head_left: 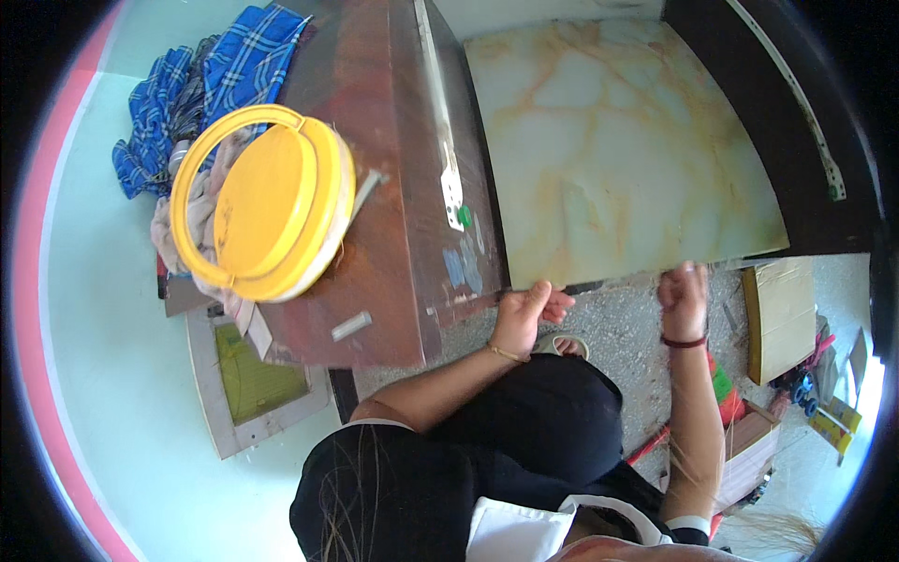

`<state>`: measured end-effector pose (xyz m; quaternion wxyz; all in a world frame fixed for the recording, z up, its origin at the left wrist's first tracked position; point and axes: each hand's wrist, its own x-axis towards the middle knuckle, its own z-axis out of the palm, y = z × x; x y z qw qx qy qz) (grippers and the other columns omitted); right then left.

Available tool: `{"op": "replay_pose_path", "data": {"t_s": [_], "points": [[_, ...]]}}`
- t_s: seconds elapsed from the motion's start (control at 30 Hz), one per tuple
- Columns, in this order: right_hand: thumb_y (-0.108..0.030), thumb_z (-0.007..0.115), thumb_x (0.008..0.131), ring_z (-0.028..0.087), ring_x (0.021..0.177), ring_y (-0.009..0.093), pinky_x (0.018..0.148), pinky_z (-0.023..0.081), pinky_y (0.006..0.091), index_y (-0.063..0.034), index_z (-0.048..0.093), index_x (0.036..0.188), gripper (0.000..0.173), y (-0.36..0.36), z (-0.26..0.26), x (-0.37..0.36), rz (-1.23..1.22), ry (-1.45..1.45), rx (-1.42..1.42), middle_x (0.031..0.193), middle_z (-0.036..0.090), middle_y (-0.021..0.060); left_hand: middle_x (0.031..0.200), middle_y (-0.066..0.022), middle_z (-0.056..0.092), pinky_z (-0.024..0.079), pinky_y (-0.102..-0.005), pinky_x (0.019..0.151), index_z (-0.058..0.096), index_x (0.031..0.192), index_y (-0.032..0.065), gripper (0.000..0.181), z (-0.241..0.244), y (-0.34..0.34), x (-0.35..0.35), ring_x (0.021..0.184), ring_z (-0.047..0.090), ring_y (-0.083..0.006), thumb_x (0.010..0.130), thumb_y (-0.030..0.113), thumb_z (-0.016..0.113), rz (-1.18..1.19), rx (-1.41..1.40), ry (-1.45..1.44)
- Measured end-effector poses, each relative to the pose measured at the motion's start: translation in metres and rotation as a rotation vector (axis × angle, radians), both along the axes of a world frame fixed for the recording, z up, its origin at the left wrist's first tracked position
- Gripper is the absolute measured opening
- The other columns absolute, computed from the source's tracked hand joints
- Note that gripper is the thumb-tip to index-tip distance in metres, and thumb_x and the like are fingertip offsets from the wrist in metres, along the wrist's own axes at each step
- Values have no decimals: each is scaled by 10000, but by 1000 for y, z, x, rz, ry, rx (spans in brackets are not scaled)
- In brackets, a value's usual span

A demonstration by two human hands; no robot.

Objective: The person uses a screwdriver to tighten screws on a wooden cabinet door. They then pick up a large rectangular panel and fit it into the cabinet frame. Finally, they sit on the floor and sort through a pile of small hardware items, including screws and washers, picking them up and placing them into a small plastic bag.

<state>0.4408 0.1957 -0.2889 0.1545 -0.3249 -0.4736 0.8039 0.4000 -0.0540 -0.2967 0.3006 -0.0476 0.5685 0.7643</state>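
A pale marble-patterned sheet (625, 154) with orange veins lies inside a dark wooden cabinet, between two side panels that carry metal drawer runners. At the near left corner of the sheet, my left hand (527, 316) pinches its edge between thumb and fingers. My right hand (683, 302) is at the near edge further right, its fingers bent and blurred; whether it grips the sheet cannot be told. The left metal drawer runner (441, 126) has a green round piece (464, 216) at its near end. Another metal runner (793, 84) is on the right panel.
On the reddish-brown cabinet top (365, 281) sit a yellow-lidded bucket (267, 204), blue plaid cloth (246, 56) and a small whitish piece (351, 326). A cardboard piece (781, 316) and a wooden box (751, 456) stand on the speckled floor at right.
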Motion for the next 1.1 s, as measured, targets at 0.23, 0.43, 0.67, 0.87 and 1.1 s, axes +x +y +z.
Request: {"op": "replay_pose_path", "data": {"t_s": [0.23,0.43,0.67,0.87,1.1], "points": [[-191,564,929,354,429,58,376,260,220,-70,452,980,173,-74,6,-15,245,181,-94,699,564,49,847,-83,669,491,-256,664,595,967,4,393,30,2,-9,724,608,-128,988,369,451,-73,-135,126],[-150,580,884,325,400,71,365,216,246,-48,485,750,193,-85,21,-21,39,-64,-101,629,500,27,924,-96,622,481,-334,766,548,1102,44,295,63,-79,62,849,614,-196,897,245,619,-1297,-374,441],[-172,552,903,321,426,75,402,225,239,-84,514,737,191,-71,29,-26,103,112,217,572,420,-10,980,-37,616,487,-268,778,560,1091,47,191,-25,-154,103,879,580,-125,906,92,576,-404,-691,62],[-221,482,932,336,444,81,371,285,235,-46,510,945,177,-60,73,-52,166,195,275,867,597,150,985,-55,602,454,-215,762,513,1140,-8,246,-55,-153,83,858,551,-79,914,61,580,-199,-255,261],[-181,471,918,329,424,75,343,282,225,-18,521,985,183,-79,100,-30,160,249,295,930,651,188,1037,-77,596,461,-241,830,492,1199,6,307,-3,-147,36,925,555,-105,901,7,564,-405,-357,327]]}}
